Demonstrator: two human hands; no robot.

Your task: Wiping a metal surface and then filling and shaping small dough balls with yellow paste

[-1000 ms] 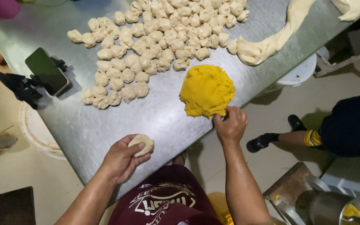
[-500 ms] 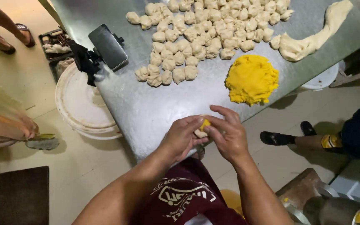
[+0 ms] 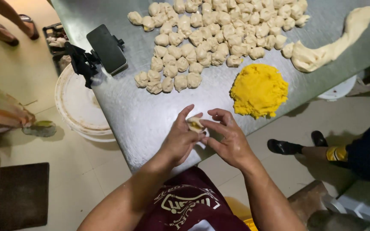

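Note:
A small dough piece (image 3: 195, 124) with yellow filling showing inside sits between the fingers of both hands, just above the near edge of the steel table (image 3: 150, 115). My left hand (image 3: 180, 139) cups it from below and the left. My right hand (image 3: 230, 139) pinches its top with fingertips. Beyond my right hand lies a mound of yellow filling (image 3: 260, 90). Several filled dough balls (image 3: 210, 34) are heaped further back. A long roll of raw dough (image 3: 330, 45) stretches across the far right.
A black phone on a clamp stand (image 3: 105, 49) stands at the table's left edge. A white bucket lid (image 3: 78, 105) lies on the floor to the left. Another person's sandalled feet (image 3: 300, 147) are at the right; other feet (image 3: 11, 28) at top left.
My right hand left the yellow mound and joined the left hand, bringing filling onto the dough piece. Both hands now close the dough around it. The camera view shifted left.

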